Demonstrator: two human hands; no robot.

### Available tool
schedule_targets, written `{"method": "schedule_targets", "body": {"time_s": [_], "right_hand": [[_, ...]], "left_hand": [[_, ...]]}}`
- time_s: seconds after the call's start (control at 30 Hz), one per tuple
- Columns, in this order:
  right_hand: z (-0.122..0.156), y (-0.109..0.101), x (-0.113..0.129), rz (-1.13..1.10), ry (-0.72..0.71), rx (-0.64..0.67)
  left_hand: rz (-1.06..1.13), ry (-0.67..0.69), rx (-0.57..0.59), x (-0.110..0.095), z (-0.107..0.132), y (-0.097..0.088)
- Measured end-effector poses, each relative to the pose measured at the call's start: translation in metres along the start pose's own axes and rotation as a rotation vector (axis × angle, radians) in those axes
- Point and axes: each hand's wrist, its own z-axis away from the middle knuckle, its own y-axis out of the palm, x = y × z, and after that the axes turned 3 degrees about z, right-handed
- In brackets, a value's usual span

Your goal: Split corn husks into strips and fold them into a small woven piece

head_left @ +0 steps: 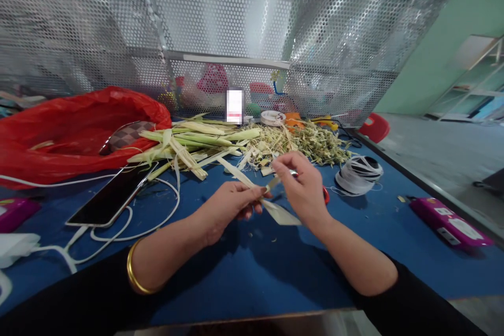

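Note:
My left hand [232,205] is closed on a long, pale corn husk strip [280,214], pinching it between thumb and fingers. One end runs up toward the husk pile, and a wider end hangs below my right hand. My right hand [299,184] is raised just to the right, thumb and forefinger pressed together; what they grip, if anything, is too small to make out. A red loop [326,195] and a bit of metal show around this hand, like parts of scissors mostly hidden by it. A short husk piece sticks up at my left fingertips.
Green-white corn husks [192,139] and dry plant clippings [307,142] lie along the back. A red plastic bag [79,126], a phone [112,197] and white cables are left. A spool of white cord [356,176] and a purple box [449,220] sit right.

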Motion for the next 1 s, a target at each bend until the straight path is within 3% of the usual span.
{"method": "schedule_targets", "body": {"time_s": [0.07, 0.13, 0.23, 0.4, 0.53, 0.63, 0.73, 0.83, 0.87, 0.93, 1.0], "right_hand": [[-0.003, -0.002, -0.005, -0.021, 0.183, 0.064], [-0.003, 0.0, -0.009, -0.129, 0.365, 0.269], [0.0, 0.006, -0.011, -0.369, 0.485, 0.48], [0.006, 0.01, -0.007, -0.555, 0.526, 0.406], [0.008, 0.013, -0.007, -0.52, 0.558, 0.243], [0.006, 0.016, -0.011, -0.429, 0.562, 0.214], [0.003, 0.011, -0.012, -0.228, 0.388, 0.148], [0.003, -0.002, -0.004, 0.071, -0.005, -0.158], [0.004, -0.007, 0.001, 0.171, -0.157, -0.202], [0.006, -0.013, 0.01, 0.291, -0.488, -0.082], [0.008, -0.014, 0.015, 0.429, -0.76, 0.199]], "left_hand": [[0.072, -0.008, -0.03, -0.004, -0.001, -0.004], [0.124, -0.032, -0.038, -0.006, -0.002, -0.007], [0.139, -0.071, -0.019, -0.005, -0.003, -0.008], [0.107, -0.09, 0.053, -0.001, -0.005, -0.008], [0.142, -0.075, 0.042, 0.003, -0.006, -0.006], [0.189, -0.079, 0.003, 0.004, -0.005, -0.005], [0.281, -0.098, -0.042, 0.003, -0.005, -0.005], [0.39, -0.1, -0.072, -0.001, -0.006, -0.008], [0.428, -0.097, -0.074, -0.003, -0.006, -0.009], [0.487, -0.081, -0.07, -0.006, -0.006, -0.012], [0.507, -0.047, -0.069, -0.008, -0.006, -0.014]]}}
